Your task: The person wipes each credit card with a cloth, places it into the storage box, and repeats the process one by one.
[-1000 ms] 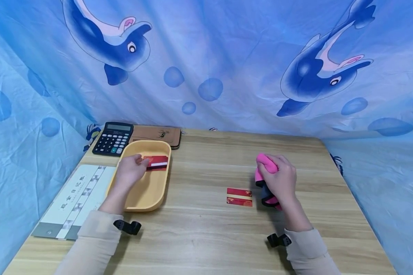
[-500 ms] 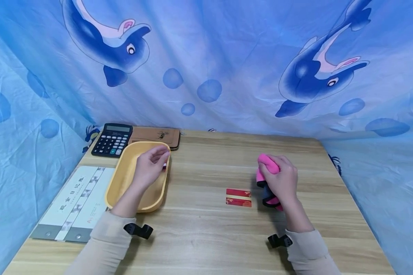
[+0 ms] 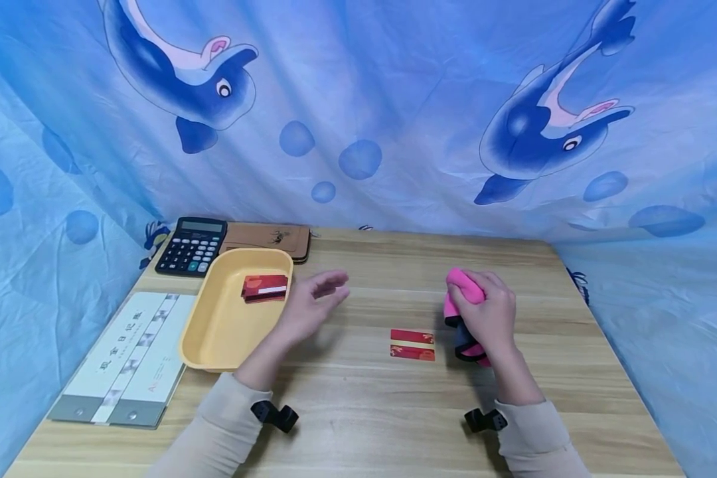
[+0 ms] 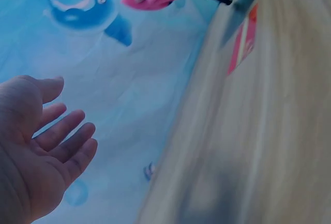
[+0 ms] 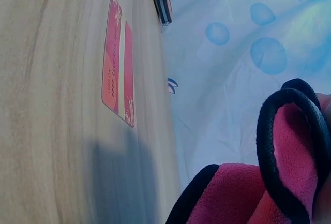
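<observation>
My left hand (image 3: pixel 313 302) hovers over the table just right of the yellow tray (image 3: pixel 215 345), its fingers loosely extended and nothing in them, as the left wrist view also shows. Inside the tray lie several red cards (image 3: pixel 261 287), stacked unevenly near its far right side. A bunched pink cloth with black edging (image 3: pixel 465 287) is gripped in my right hand (image 3: pixel 491 309), above the table; its soft folds (image 5: pixel 295 151) fill the lower right of the right wrist view. Left of that cloth, a red card with a gold stripe (image 3: pixel 412 345) lies flat on the table.
At the back left sit a black calculator (image 3: pixel 192 245) and a brown wallet-like case (image 3: pixel 269 239). A white and grey ledger (image 3: pixel 125 358) lies left of the tray. Blue dolphin-print curtains (image 3: pixel 358 99) hang around the table (image 3: pixel 358 425).
My left hand has left the cards in the tray, passed over its right rim and moved right above the table. The right hand and its cloth stay nearly still.
</observation>
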`<action>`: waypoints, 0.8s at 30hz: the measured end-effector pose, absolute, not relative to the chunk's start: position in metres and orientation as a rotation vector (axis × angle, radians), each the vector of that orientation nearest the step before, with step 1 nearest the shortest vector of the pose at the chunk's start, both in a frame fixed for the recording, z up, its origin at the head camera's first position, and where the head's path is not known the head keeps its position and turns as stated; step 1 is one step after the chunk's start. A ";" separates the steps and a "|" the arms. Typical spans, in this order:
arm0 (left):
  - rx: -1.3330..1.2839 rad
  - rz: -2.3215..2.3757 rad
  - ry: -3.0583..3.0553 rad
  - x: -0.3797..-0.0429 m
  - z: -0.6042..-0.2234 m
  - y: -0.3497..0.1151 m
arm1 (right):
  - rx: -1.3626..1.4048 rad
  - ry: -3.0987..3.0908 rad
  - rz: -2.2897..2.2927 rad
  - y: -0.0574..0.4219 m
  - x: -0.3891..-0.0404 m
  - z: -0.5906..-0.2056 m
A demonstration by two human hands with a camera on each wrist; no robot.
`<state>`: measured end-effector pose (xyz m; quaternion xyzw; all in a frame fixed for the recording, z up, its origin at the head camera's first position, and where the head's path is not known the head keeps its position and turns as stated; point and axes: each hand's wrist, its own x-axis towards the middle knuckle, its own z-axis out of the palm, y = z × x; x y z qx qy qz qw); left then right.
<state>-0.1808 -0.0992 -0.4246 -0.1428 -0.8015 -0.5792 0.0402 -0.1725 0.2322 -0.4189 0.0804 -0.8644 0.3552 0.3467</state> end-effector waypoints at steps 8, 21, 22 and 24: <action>-0.527 -1.815 -2.534 -0.176 -0.450 -0.071 | 0.224 -2.235 0.938 0.234 -0.172 -0.421; -0.697 -1.869 -2.602 -0.177 -0.500 -0.035 | 0.234 -2.241 0.942 0.234 -0.170 -0.421; -0.703 -1.859 -2.614 -0.178 -0.502 -0.032 | 0.235 -2.240 0.943 0.234 -0.170 -0.421; -0.712 -1.821 -2.646 -0.178 -0.504 -0.028 | 0.234 -2.241 0.948 0.234 -0.170 -0.421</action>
